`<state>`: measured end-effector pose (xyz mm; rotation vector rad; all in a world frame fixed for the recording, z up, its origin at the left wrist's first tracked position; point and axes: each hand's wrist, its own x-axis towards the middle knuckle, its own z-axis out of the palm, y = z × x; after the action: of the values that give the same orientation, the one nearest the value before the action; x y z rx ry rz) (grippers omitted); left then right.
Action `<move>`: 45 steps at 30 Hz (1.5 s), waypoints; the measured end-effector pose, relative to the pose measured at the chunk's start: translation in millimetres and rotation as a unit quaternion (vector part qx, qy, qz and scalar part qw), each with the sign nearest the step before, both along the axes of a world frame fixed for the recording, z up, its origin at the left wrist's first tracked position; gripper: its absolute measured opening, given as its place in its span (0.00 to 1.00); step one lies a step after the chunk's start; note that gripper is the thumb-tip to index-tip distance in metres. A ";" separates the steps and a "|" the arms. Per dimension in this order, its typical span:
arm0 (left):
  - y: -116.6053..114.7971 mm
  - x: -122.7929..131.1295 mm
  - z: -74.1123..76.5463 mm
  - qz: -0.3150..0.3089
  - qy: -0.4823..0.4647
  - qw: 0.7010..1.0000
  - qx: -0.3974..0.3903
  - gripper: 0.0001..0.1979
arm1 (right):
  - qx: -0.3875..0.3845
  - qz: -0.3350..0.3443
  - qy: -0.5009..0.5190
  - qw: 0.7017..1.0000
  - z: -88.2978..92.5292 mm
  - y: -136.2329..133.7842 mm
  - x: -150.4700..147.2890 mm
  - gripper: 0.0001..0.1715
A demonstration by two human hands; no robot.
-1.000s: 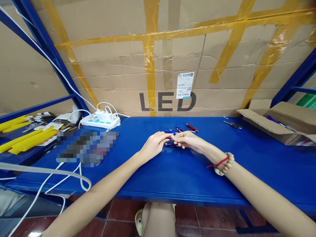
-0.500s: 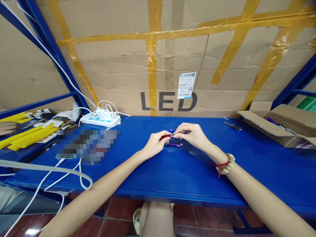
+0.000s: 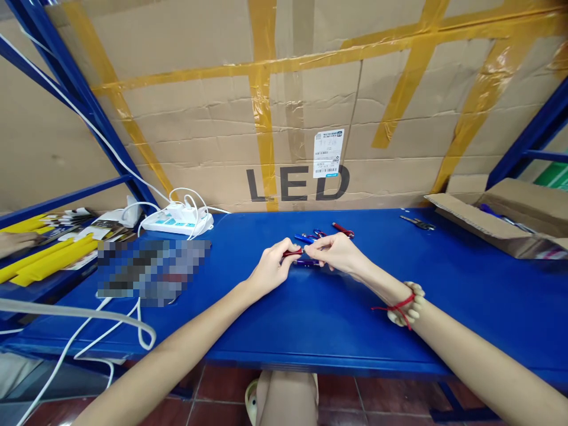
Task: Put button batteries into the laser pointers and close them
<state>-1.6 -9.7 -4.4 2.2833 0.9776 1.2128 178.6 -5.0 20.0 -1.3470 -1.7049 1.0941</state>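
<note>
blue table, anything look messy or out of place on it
Mainly the white cables at the left: they loop loosely, and some hang over the front edge of the blue table, so they look untidy. I see nothing spilled.

red penlike tube (image 3: pixel 291 253): left part hidden by left hand (image 3: pixel 270 267) | contact with right hand (image 3: pixel 341 253): too small to tell | purple penlike tube (image 3: pixel 305 264): right end covered | shipping label (image 3: pixel 328 155): fine print illegible | pixelated items (image 3: pixel 153 272): unidentifiable | co-worker's hand (image 3: pixel 16 242): cut off left | open carton (image 3: pixel 499 238): cut off right
</note>
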 end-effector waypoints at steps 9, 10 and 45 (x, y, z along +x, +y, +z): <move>8.6 2.5 3.4 0.013 0.033 0.999 0.016 0.09 | 0.029 0.008 0.024 0.999 -7.2 11.0 3.9 0.24; 9.0 3.4 4.5 0.016 0.021 1.000 0.001 0.09 | 0.077 0.007 0.012 0.997 -7.7 12.5 5.3 0.23; 9.5 -1.5 3.5 -0.044 0.056 0.997 0.011 0.09 | 0.002 0.048 -0.025 0.999 -5.2 9.3 7.2 0.20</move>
<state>-3.1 -0.2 -0.9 2.4070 0.8957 1.0745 185.8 4.3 14.8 -1.3122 -1.8229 1.1175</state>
